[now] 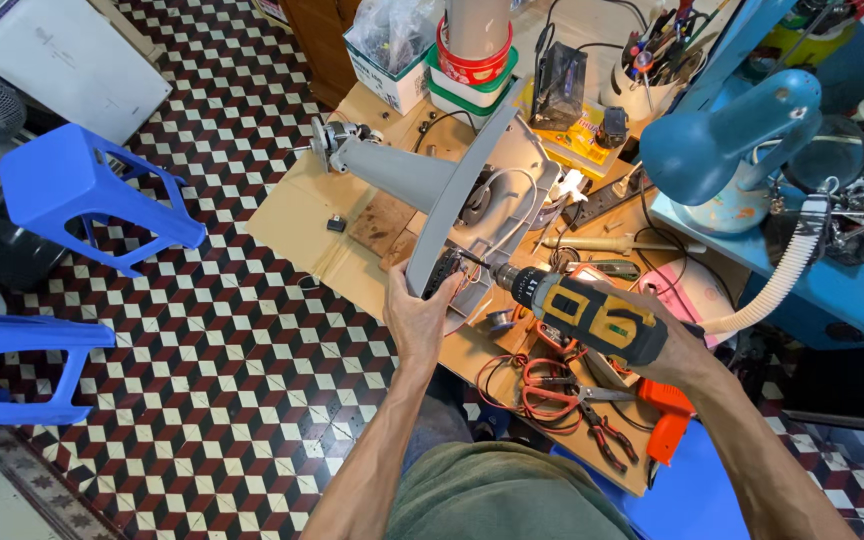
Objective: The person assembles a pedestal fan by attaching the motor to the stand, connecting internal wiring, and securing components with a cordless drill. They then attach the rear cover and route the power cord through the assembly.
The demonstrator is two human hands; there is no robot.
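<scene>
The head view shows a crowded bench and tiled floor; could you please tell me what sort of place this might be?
Probably a small repair workshop. The left hand steadies a grey plastic fan base while the right hand holds a yellow-and-black cordless drill to it. Red-handled pliers and a white cup of hand tools crowd the cardboard-covered workbench.

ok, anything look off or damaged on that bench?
Nothing looks broken. The grey fan base lies tipped on its side, underside open and wiring exposed, left hand steadying its rim while the right hand aims the yellow drill into it. Pliers lie loose nearby.
</scene>
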